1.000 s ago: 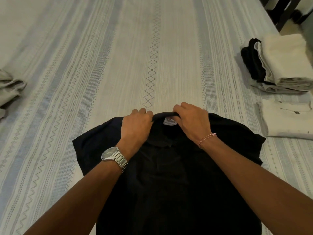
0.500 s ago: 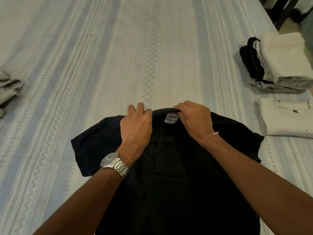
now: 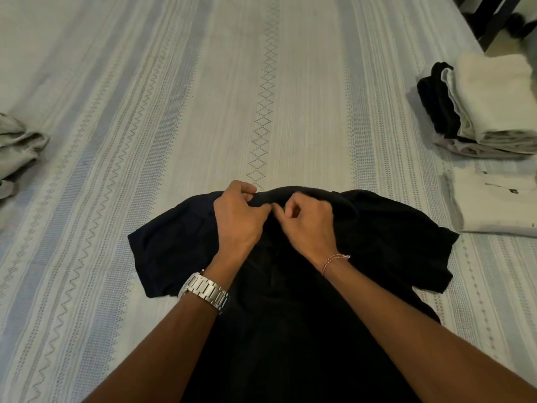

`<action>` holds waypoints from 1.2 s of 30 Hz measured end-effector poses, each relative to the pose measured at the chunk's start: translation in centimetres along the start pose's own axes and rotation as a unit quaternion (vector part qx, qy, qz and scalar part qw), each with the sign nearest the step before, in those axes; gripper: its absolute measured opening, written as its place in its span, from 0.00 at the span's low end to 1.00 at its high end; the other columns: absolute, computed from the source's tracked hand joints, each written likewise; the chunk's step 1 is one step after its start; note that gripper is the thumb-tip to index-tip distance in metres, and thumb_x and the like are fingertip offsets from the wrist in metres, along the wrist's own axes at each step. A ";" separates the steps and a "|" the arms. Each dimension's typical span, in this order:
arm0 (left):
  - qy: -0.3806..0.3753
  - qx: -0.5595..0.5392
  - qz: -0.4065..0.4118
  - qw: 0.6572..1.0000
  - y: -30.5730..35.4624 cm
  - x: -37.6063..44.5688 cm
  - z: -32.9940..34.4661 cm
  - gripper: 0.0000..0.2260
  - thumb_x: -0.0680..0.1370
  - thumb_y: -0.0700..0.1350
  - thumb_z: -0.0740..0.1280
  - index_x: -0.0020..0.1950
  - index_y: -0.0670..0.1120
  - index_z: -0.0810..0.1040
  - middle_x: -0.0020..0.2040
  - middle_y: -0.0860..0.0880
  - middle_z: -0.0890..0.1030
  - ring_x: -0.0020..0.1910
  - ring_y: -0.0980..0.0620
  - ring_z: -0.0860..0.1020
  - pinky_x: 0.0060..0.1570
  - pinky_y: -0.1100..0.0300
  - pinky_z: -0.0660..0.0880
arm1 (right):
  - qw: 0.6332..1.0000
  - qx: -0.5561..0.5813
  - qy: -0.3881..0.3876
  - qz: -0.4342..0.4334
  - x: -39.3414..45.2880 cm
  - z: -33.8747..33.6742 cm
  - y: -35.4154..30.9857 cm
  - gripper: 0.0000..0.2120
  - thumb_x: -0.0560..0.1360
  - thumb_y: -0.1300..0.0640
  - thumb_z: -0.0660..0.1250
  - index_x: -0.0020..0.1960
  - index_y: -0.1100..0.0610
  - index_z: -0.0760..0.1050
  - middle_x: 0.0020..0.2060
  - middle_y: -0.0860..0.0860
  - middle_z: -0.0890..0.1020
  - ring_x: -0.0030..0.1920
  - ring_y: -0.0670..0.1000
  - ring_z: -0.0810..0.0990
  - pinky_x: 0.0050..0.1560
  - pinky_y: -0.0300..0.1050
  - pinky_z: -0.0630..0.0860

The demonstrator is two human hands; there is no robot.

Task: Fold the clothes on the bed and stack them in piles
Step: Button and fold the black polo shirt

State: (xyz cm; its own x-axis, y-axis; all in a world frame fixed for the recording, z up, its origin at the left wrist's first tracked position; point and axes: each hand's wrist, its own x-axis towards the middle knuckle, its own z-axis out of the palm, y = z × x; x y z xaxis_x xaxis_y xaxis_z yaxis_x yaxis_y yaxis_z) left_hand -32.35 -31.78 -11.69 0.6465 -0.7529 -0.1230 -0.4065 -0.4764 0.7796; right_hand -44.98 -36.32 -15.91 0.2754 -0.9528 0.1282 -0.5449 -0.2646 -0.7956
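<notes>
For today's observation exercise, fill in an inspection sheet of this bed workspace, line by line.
Surface: striped bedspread, lying flat.
Job's things: black shirt spread out, collar end bunched; folded stack and a folded white garment at right.
Clutter: grey clothes at the left edge.
Grips: left hand and right hand both pinch the collar.
Cables: nothing seen.
Surroundings: dark furniture, top right.

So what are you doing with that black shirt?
A person is getting a black shirt ready to fold on the bed. It lies spread out with both sleeves out. The left hand and right hand pinch its collar. To the right sit a stack of folded clothes and a folded white top. Grey clothes wait on the left.
</notes>
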 end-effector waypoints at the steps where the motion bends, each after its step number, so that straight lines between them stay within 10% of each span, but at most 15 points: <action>1: 0.001 0.004 0.003 1.000 0.1 0.0 0.0 0.16 0.71 0.40 0.77 0.57 0.43 0.80 0.48 0.51 0.81 0.46 0.58 0.78 0.42 0.80 0.70 | 0.990 0.086 -0.082 0.073 -0.4 0.5 -0.3 0.10 0.77 0.54 0.73 0.39 0.57 0.79 0.33 0.48 0.82 0.34 0.46 0.80 0.39 0.39 0.76; 5: 0.014 0.026 0.027 0.999 0.6 0.0 -0.2 0.14 0.72 0.40 0.75 0.57 0.42 0.82 0.48 0.51 0.82 0.46 0.59 0.78 0.43 0.82 0.68 | 0.850 0.415 -0.224 0.234 -0.8 1.9 -1.4 0.08 0.83 0.63 0.63 0.60 0.59 0.78 0.52 0.53 0.86 0.55 0.50 0.85 0.59 0.46 0.80; 9: 0.015 0.057 0.019 0.998 0.0 -0.1 -0.1 0.12 0.73 0.39 0.74 0.56 0.43 0.81 0.46 0.52 0.80 0.42 0.59 0.77 0.38 0.80 0.68 | 0.772 0.503 -0.254 0.294 -0.1 2.3 -1.5 0.12 0.84 0.62 0.62 0.66 0.58 0.73 0.55 0.55 0.84 0.57 0.54 0.82 0.62 0.59 0.77; 24: 0.030 0.192 0.056 0.979 -0.7 0.4 0.0 0.09 0.81 0.44 0.66 0.55 0.47 0.85 0.47 0.47 0.85 0.47 0.47 0.82 0.52 0.52 0.79 | 0.795 0.409 -0.294 0.337 1.4 4.2 -0.8 0.15 0.85 0.50 0.61 0.68 0.54 0.76 0.59 0.53 0.84 0.61 0.54 0.82 0.62 0.55 0.79; 30: 0.028 0.193 0.130 0.972 -2.2 0.2 -0.2 0.17 0.84 0.44 0.63 0.72 0.43 0.74 0.60 0.44 0.82 0.58 0.45 0.80 0.56 0.54 0.75 | 0.957 -0.026 -0.290 -0.002 -0.3 0.6 0.2 0.21 0.80 0.50 0.69 0.72 0.53 0.75 0.67 0.49 0.79 0.67 0.48 0.76 0.70 0.43 0.70; 33: 0.025 0.226 0.332 0.915 -4.0 -0.7 -0.8 0.18 0.79 0.41 0.70 0.69 0.40 0.74 0.63 0.42 0.78 0.63 0.43 0.75 0.59 0.49 0.77 | 0.926 -0.153 -0.326 -0.116 0.4 -3.8 2.4 0.27 0.75 0.48 0.75 0.72 0.51 0.73 0.69 0.46 0.76 0.72 0.48 0.70 0.73 0.41 0.63; 36: -0.152 0.282 0.465 0.825 -6.0 0.2 -1.1 0.26 0.73 0.48 0.75 0.69 0.43 0.76 0.66 0.43 0.77 0.66 0.43 0.74 0.71 0.44 0.70 | 0.851 -0.316 -0.371 -0.197 1.6 -6.3 4.9 0.34 0.73 0.47 0.76 0.76 0.50 0.69 0.73 0.47 0.72 0.76 0.50 0.65 0.78 0.44 0.52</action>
State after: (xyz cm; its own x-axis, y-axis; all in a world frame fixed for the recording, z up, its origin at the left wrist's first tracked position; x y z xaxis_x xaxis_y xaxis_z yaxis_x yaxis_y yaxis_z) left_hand -29.06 -28.60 -15.75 -0.2717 -0.9502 0.1526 -0.9266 0.3011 0.2250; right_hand -52.24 -40.06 -15.89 0.8314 -0.4771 -0.2850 -0.5472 -0.7921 -0.2702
